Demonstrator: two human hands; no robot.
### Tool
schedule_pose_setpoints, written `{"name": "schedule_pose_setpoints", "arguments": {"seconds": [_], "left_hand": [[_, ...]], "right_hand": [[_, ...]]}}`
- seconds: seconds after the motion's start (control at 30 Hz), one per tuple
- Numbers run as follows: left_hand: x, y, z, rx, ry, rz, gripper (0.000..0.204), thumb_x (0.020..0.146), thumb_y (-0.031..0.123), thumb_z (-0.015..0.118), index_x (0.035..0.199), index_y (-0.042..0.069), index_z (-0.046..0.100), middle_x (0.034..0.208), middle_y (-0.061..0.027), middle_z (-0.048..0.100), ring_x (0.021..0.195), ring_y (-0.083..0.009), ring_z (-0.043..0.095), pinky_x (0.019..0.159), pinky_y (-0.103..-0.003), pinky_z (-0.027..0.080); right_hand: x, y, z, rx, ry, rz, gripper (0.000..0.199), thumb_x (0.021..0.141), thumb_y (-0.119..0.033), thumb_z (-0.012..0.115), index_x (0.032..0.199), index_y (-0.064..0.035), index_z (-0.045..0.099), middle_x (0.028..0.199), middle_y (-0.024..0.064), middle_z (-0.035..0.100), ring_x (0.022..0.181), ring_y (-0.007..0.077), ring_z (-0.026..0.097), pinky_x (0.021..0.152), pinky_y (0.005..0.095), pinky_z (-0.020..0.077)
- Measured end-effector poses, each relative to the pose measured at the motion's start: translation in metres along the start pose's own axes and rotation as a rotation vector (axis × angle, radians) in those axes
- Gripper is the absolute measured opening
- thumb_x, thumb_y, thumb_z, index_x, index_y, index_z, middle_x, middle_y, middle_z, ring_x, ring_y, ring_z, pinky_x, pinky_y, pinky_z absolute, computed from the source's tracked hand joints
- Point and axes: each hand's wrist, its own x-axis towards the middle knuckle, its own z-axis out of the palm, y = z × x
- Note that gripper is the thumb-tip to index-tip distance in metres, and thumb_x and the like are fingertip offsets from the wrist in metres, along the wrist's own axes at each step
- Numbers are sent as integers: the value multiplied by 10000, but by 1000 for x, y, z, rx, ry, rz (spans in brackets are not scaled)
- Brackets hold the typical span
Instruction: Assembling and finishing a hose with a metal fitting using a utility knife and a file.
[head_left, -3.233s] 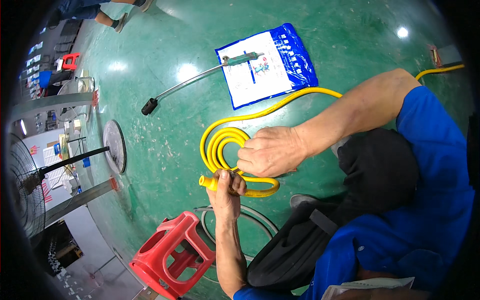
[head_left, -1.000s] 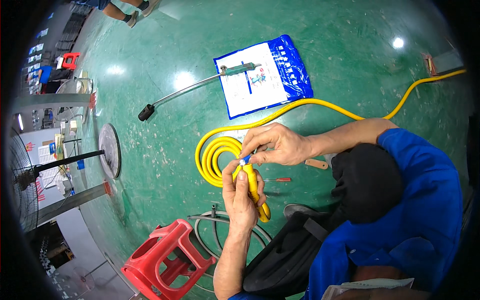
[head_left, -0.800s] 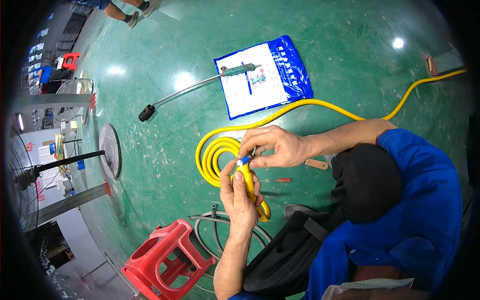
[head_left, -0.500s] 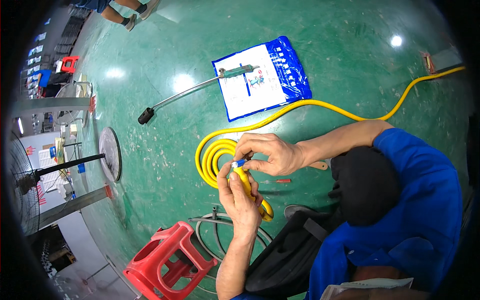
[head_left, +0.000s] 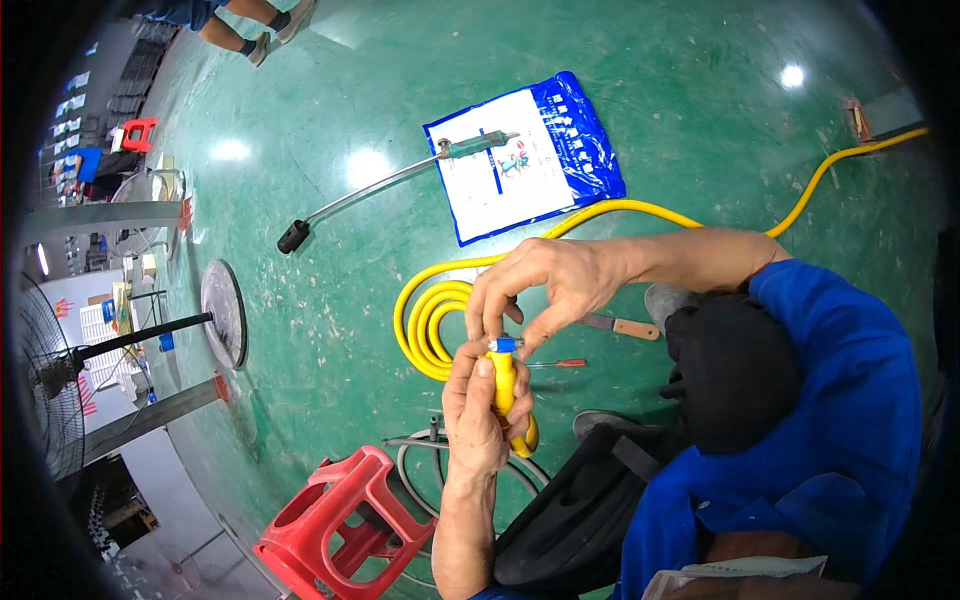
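My left hand (head_left: 478,412) is wrapped round the end of a yellow hose (head_left: 503,388), which points up and away from me. At the hose's tip sits a small blue and silver piece that looks like a hose clamp (head_left: 502,344). My right hand (head_left: 560,278) arches over it from the right, with thumb and fingertips on either side of the clamp. The rest of the hose lies coiled on the floor behind my left hand, then runs off to the far right. Whether the clamp encircles the hose is too small to tell.
A torch with a long metal tube (head_left: 370,190) lies partly on a blue and white bag (head_left: 535,180). A wooden-handled knife (head_left: 635,328), a red-handled screwdriver (head_left: 570,363), a grey hose (head_left: 405,470) and a red stool (head_left: 345,520) are close by. A stand fan (head_left: 225,313) stands left.
Both hands have shifted slightly right with the hose end, which now stands more upright. My right hand has turned, and the blue piece shows more fully between its fingers.
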Motion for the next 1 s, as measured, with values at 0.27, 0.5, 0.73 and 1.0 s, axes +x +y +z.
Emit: {"name": "schedule_pose_setpoints", "arguments": {"seconds": [0.27, 0.5, 0.73, 1.0], "left_hand": [[-6, -1, 4, 177, 67, -4, 331, 1002, 335, 523, 1162, 46, 513, 793, -60, 566, 491, -64, 417, 385, -178, 274], [-4, -6, 3, 410, 92, 8, 295, 1016, 342, 501, 1039, 52, 549, 765, -10, 544, 508, -42, 406, 402, -174, 268], [4, -19, -4, 481, 111, -7, 240, 1003, 285, 481, 985, 59, 557, 730, 1, 522, 550, -45, 433, 421, -186, 293], [0, 1, 0, 275, 79, -49, 294, 938, 253, 510, 1093, 16, 587, 776, -32, 554, 557, -71, 453, 416, -186, 308]], "right_hand": [[5, 0, -4, -178, -104, -201, 326, 771, -169, 789, 1038, -21, 677, 926, 102, 703, 833, 255, 675, 712, 343, 529], [-1, -7, -1, -358, -102, -227, 297, 760, -175, 786, 988, -6, 695, 877, 133, 701, 806, 281, 653, 702, 377, 506], [7, -14, -7, -269, -250, 197, 393, 766, -168, 778, 1087, 37, 679, 928, 178, 705, 826, 279, 672, 687, 354, 518], [-5, -19, 2, -196, -16, 39, 385, 798, -86, 739, 1136, 74, 646, 994, 189, 698, 834, 292, 686, 732, 360, 537]]}}
